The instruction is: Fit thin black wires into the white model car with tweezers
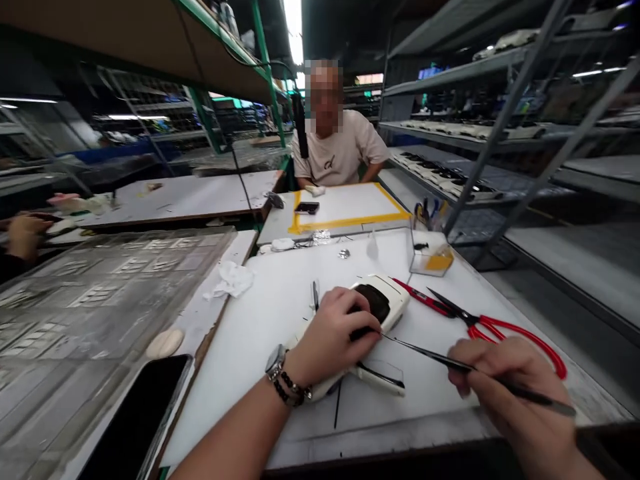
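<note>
1. Basically, white model car point(396, 299) sits on the white worktop point(240, 400), under and just past the left hand point(330, 333); its long axis slants from near-left to far-right.
2. Left hand is nearer: it's on the car. Fingers curl over the middle of the body, thumb and index close together by a dark part point(361, 331). Can't tell whether they pinch it or just rest against it.
3. Right hand point(520, 393) is off the car to the right, thumb and fingers pinching black tweezers point(435, 355).
4. Key relation: car lies left of the right fingers and slightly farther out. Tweezers run across the car's axis, tips ending right by the left thumb and index. Contact there is too fine to call.
5. Near-side door point(381, 383) is swung out toward the wearer, below the tweezers' line.
6. Red-handled scissors point(469, 317) lie to the car's right, beyond the right hand.
</note>
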Demonstrator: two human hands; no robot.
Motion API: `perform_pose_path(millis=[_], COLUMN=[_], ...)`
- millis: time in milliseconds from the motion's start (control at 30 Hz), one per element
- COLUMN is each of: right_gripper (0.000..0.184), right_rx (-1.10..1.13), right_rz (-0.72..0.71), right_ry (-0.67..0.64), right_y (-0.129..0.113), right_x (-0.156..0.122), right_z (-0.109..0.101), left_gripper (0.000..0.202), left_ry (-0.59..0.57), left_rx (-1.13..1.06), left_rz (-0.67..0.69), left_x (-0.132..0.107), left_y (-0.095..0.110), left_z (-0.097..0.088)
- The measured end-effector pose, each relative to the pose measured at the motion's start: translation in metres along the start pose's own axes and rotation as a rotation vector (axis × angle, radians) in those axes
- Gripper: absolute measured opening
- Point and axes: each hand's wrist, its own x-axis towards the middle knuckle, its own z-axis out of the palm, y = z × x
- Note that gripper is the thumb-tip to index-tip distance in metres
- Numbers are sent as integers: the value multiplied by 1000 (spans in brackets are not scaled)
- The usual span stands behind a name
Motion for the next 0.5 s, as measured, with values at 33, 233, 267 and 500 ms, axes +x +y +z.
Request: perform_pose_path(millis=[33, 233, 267, 500], right_gripper=[15, 21, 22, 22], right_rx=[34, 96, 101, 106], right_rz=[-8, -1, -1, 23], right_ry=[-19, -38, -38, -67], right_y=[0, 0, 0, -3], right_x=[0, -5, -6, -5], right_z=[2, 6, 6, 5], left_gripper=[12, 30, 30, 12], left_ry=[-9, -42, -47, -63], left_rx=[49, 91, 55, -96], left_rz=[-7, -50, -57, 0], left_x=[0, -1, -1, 1], left_y=[-1, 0, 1, 4], left_z=[1, 0, -2, -11])
